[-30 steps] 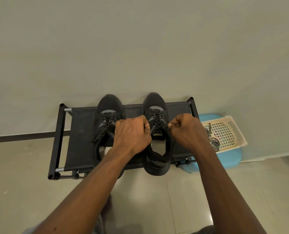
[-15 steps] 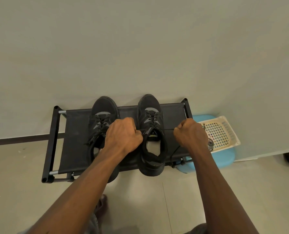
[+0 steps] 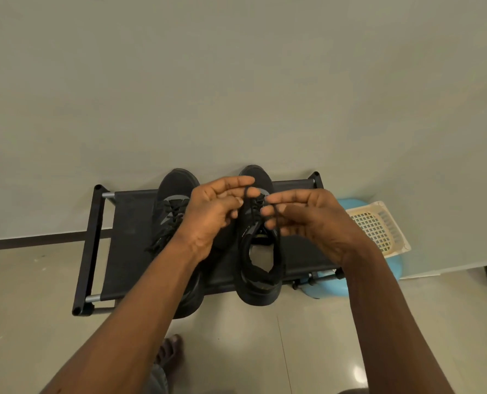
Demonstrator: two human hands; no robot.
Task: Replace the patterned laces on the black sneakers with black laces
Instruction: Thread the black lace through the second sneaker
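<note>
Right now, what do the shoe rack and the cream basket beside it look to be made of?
Shoe rack: matte black fabric shelf, taut between silvery metal tubes; black corner joints, probably plastic. Cream basket: moulded plastic by its look, faintly glossy, with a regular grid of holes.

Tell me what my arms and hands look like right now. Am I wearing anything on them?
The left forearm and right forearm are bare down to the bottom edge of the picture, with no sleeves showing. The left hand and right hand have no gloves on, and no watch, bracelet or ring is visible on either.
</note>
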